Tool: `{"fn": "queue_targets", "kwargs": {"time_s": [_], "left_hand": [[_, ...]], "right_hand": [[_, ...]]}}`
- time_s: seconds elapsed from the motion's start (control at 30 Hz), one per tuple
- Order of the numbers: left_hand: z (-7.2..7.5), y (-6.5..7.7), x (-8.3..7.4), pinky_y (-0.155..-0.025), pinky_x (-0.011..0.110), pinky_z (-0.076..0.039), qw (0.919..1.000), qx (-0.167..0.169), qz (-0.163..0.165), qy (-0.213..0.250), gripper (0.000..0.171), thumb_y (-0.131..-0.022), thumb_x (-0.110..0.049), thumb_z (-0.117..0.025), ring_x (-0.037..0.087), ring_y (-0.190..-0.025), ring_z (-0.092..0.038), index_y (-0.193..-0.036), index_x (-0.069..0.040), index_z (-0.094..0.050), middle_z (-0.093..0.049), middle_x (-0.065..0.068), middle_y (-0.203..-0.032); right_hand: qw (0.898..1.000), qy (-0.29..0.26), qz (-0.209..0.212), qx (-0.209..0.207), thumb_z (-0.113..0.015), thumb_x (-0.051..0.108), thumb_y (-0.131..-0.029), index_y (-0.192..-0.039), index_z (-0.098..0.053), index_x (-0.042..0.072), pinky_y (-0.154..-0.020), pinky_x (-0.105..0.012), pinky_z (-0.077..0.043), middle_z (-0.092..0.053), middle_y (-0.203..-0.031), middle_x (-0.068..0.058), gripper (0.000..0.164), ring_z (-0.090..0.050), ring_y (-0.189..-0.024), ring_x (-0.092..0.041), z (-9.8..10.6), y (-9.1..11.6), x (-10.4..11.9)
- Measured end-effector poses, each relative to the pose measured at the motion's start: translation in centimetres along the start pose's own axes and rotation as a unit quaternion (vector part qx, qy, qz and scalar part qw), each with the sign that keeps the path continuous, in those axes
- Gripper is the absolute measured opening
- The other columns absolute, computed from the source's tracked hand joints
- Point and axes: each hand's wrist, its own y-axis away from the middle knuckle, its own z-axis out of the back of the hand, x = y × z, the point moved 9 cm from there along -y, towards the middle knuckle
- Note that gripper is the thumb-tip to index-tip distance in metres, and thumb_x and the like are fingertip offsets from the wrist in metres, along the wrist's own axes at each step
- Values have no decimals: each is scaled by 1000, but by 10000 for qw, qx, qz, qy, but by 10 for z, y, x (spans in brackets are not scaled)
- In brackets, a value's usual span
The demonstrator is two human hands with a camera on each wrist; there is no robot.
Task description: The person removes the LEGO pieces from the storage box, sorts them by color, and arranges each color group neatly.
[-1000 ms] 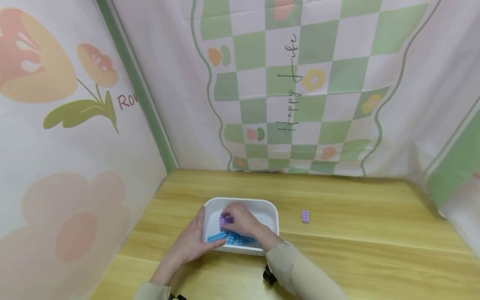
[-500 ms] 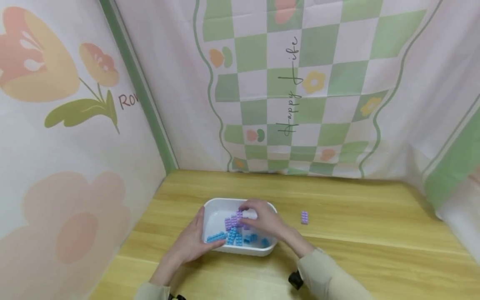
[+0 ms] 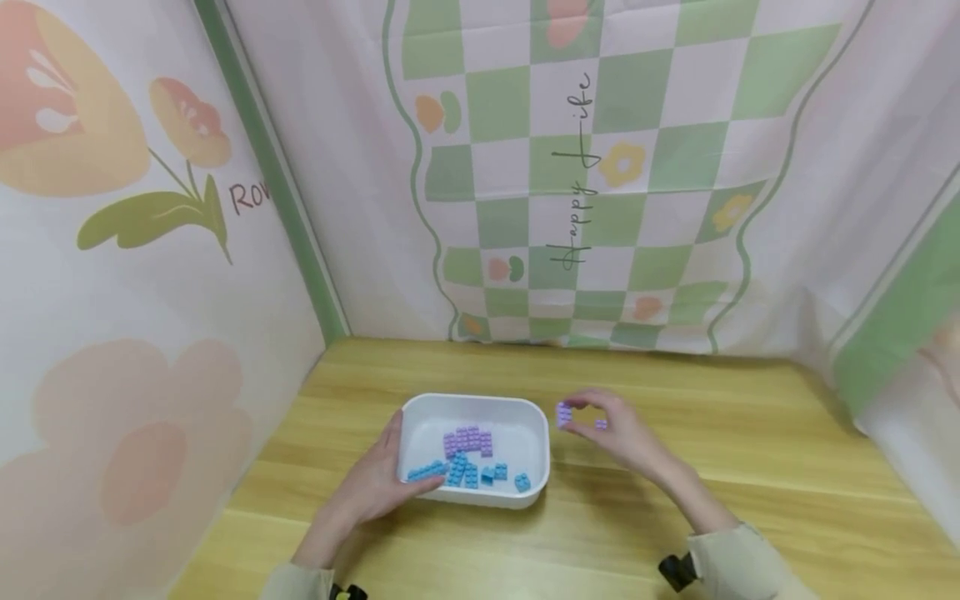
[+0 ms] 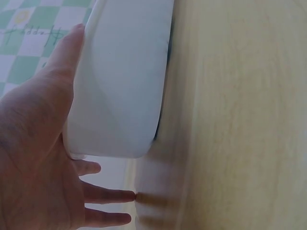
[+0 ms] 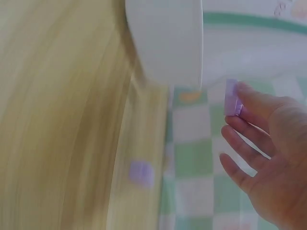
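Note:
In the head view a white plastic box (image 3: 487, 500) stands on the table. Inside lie several purple building bricks (image 3: 467, 440) and several blue building bricks (image 3: 457, 469) along the front. My left hand (image 3: 372, 482) rests against the box's left end, thumb at the front rim; its fingers look straight and spread in the left wrist view. Just right of the box, my right hand (image 3: 626, 435) pinches a purple building brick (image 5: 231, 97) between thumb and fingertips, above the table. Another purple brick (image 5: 141, 173) lies on the table, partly hidden behind the right hand in the head view.
The wooden table (image 3: 750, 467) extends to the right and in front of the box. A curtain with green checks (image 3: 570, 208) hangs at the back, and a flowered curtain (image 3: 150, 333) borders the left side.
My right hand has come up out of the box and moved right, carrying a purple building brick past the rim. The left hand keeps its place on the box.

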Motion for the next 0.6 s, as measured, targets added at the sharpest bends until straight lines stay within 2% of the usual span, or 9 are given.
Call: {"fn": "queue_targets", "kwargs": {"time_s": [0.2, 0.27, 0.4, 0.6], "left_hand": [[2, 2, 0, -121, 69, -48, 9999, 70, 81, 37, 140, -84, -75, -82, 54, -152, -50, -176, -2, -6, -18, 24, -183], [2, 3, 1, -119, 69, -51, 9999, 101, 138, 8, 140, -84, -76, -82, 55, -149, -53, -176, -3, -5, -18, 25, -183], [4, 5, 5, -115, 68, -54, 9997, 125, 216, -8, 140, -84, -75, -82, 56, -141, -60, -177, -4, -4, -18, 25, -183], [6, 8, 9, -107, 65, -60, 9996, 147, 221, 12, 141, -84, -75, -83, 52, -128, -69, -177, -4, -4, -18, 25, -183]], "right_hand": [[9992, 267, -290, -62, -82, 6, -96, -128, -74, -3, -104, -71, -56, -78, -122, -19, 34, -72, -115, -43, 26, 20, -37], [9985, 425, -326, -107, -82, 6, -96, -125, -76, -4, -101, -68, -58, -79, -118, -18, 32, -73, -112, -41, 31, 25, -47], [9969, 662, -408, -153, -86, 10, -94, -120, -78, -3, -95, -63, -62, -81, -113, -16, 30, -75, -106, -38, 34, 32, -64], [9961, 719, -502, -62, -88, 10, -91, -117, -79, -3, -92, -60, -64, -81, -111, -17, 30, -76, -102, -35, 31, 38, -80]]}}
